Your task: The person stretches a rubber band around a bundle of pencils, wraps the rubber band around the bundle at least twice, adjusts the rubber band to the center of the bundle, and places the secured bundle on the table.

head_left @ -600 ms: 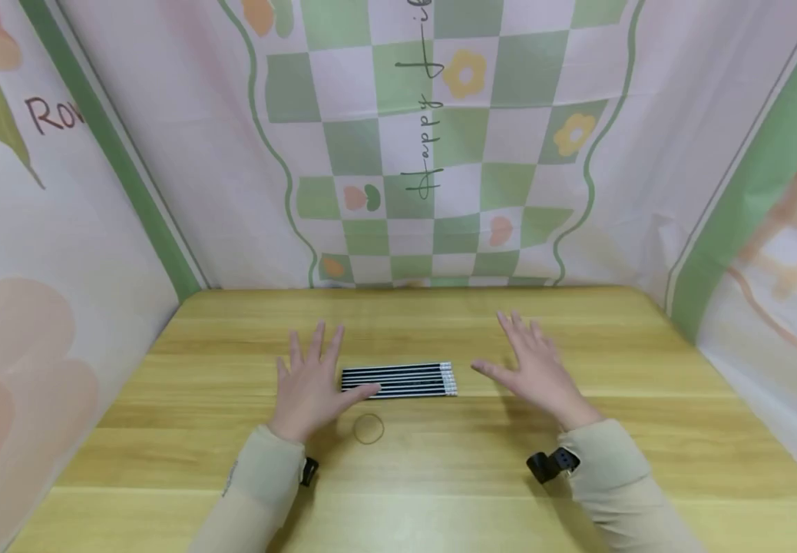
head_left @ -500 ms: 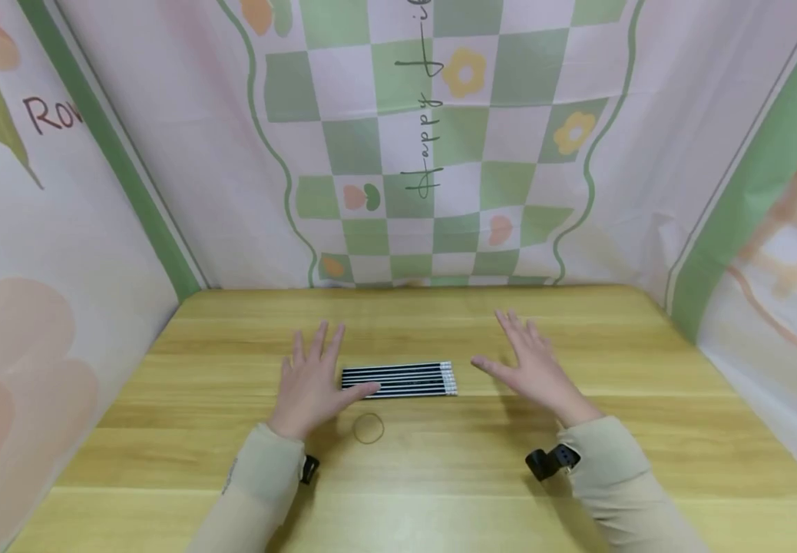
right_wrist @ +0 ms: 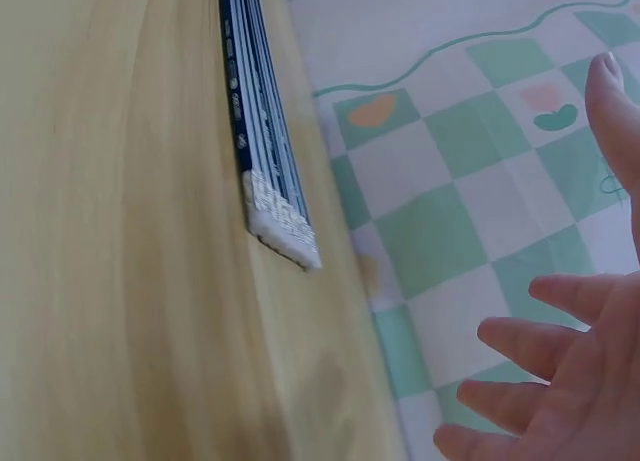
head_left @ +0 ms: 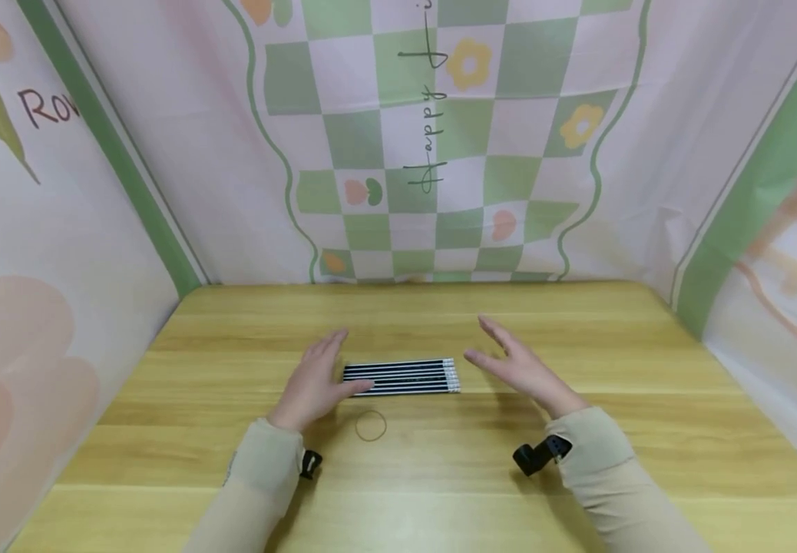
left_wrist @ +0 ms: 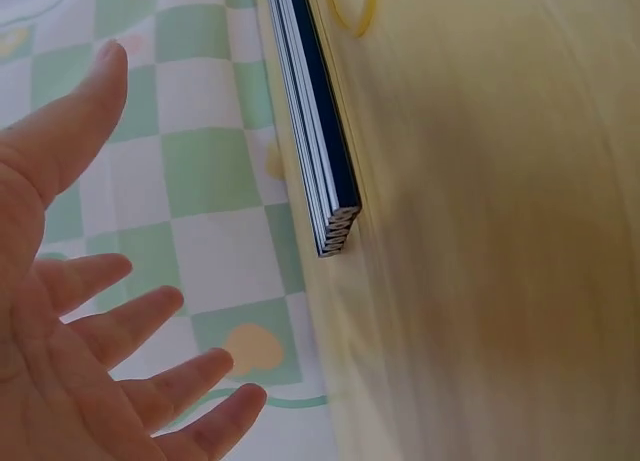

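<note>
Several black-and-white striped pencils point(head_left: 405, 377) lie side by side in a flat row on the wooden table, their white erasers and silver ferrules toward the right. My left hand point(head_left: 312, 386) hovers at the row's left end, fingers extended, its thumb overlapping the pencils in the head view. Off the eraser end is my right hand point(head_left: 526, 372), fingers straight and thumb apart, holding nothing. A thin yellowish rubber band point(head_left: 371, 440) lies on the table just in front of the pencils. Both wrist views show the palms turned inward, with the pencils point(left_wrist: 315, 111) beyond the fingers.
The light wooden table point(head_left: 412, 499) reaches back to a hanging cloth point(head_left: 357, 138) with green checks and flowers. More printed cloth walls stand at the left and right. A black wrist camera point(head_left: 540, 455) sits by the right sleeve, and another point(head_left: 311, 464) by the left.
Both hands have rotated so their palms face each other more, with the left fingers drawn together. My right hand has shifted slightly left. Pencils and rubber band stay on the table; the head view shifted a little.
</note>
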Demonstrator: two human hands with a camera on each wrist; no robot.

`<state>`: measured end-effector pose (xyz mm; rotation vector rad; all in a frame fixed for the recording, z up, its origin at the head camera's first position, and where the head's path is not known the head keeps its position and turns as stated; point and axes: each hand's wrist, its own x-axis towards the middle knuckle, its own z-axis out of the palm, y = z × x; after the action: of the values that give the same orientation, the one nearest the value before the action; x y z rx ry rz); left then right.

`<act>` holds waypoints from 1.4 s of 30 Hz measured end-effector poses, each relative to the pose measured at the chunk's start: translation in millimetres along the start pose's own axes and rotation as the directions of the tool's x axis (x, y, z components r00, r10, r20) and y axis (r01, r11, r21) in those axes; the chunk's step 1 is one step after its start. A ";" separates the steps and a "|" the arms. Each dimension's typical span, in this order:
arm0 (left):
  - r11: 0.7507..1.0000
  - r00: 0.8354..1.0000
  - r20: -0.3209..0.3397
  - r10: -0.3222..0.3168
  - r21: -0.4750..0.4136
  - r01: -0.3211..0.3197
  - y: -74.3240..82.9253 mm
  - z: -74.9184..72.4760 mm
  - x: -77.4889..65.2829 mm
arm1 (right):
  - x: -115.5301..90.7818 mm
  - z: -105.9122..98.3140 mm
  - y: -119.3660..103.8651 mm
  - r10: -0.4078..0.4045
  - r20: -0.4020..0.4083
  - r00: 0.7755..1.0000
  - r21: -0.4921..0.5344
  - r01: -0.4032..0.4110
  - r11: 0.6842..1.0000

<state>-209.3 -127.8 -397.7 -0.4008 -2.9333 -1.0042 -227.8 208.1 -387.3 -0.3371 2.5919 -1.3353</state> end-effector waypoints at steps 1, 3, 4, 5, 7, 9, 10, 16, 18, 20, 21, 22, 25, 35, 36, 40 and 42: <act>1.000 1.000 0.003 -0.007 -0.013 0.007 -0.3 0.4 0.3 | 1.9 1.7 1.8 -0.005 0.012 1.000 0.024 0.005 1.000; 0.999 1.000 0.010 -0.015 -0.037 0.015 -1.3 1.5 1.0 | 5.1 5.3 4.9 -0.008 0.031 0.999 0.060 0.006 0.998; 0.999 1.000 0.013 -0.017 -0.047 0.018 -2.1 2.5 1.7 | 6.6 7.1 6.1 -0.013 0.040 0.999 0.067 0.010 0.998; 0.998 1.000 0.018 -0.022 -0.057 0.023 -3.0 3.4 2.3 | 8.1 8.8 7.5 -0.018 0.050 0.999 0.070 0.015 0.997; 0.996 0.999 0.028 -0.035 -0.080 0.037 -4.9 5.3 3.8 | 10.6 12.1 10.1 -0.028 0.064 0.998 0.062 0.024 0.998; 0.992 0.998 0.042 -0.055 -0.112 0.059 -7.1 7.2 5.6 | 12.6 14.9 12.4 -0.034 0.076 0.997 0.059 0.029 0.998; 0.989 0.997 0.050 -0.062 -0.130 0.068 -8.3 8.2 6.5 | 13.5 16.3 13.3 -0.039 0.081 0.996 0.059 0.034 0.998; 0.964 0.991 0.103 -0.084 -0.244 0.107 -13.8 12.0 11.6 | 19.4 21.9 16.7 -0.044 0.089 0.995 0.034 0.041 0.999; 0.961 0.991 0.109 -0.082 -0.254 0.108 -15.6 13.0 13.3 | 21.6 23.2 17.6 -0.044 0.088 0.995 0.021 0.042 0.999; 0.958 0.990 0.114 -0.084 -0.263 0.111 -17.6 14.2 15.2 | 23.5 24.5 17.8 -0.037 0.090 0.995 0.036 0.034 0.999; 0.958 0.990 0.116 -0.083 -0.266 0.111 -18.6 14.8 16.1 | 24.7 25.3 17.8 -0.036 0.093 0.995 0.042 0.033 0.999; 0.957 0.990 0.117 -0.083 -0.269 0.112 -19.5 15.4 16.9 | 25.6 25.9 17.8 -0.033 0.095 0.995 0.050 0.029 0.998; 0.955 0.989 0.126 -0.083 -0.274 0.115 -21.1 16.9 19.7 | 28.5 28.8 17.5 -0.029 0.107 0.994 0.075 0.021 0.997; 0.974 0.979 0.189 -0.078 -0.195 0.115 -20.5 18.8 29.2 | 37.9 42.3 23.2 -0.028 0.125 0.992 0.116 0.013 0.993; 0.976 0.978 0.190 -0.080 -0.186 0.116 -20.3 18.7 29.7 | 38.6 43.3 23.7 -0.034 0.125 0.992 0.112 0.020 0.994; 0.980 0.976 0.196 -0.092 -0.155 0.124 -19.5 17.4 30.9 | 41.0 46.9 24.6 -0.043 0.107 0.993 0.072 0.036 0.997; 0.980 0.975 0.195 -0.105 -0.148 0.135 -19.1 16.5 31.3 | 41.8 48.7 24.6 -0.037 0.087 0.996 0.044 0.033 0.998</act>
<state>-243.0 -125.0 -419.2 -0.3415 -3.0849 -1.2916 -256.4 172.1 -438.5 -0.4262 2.4936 -1.3532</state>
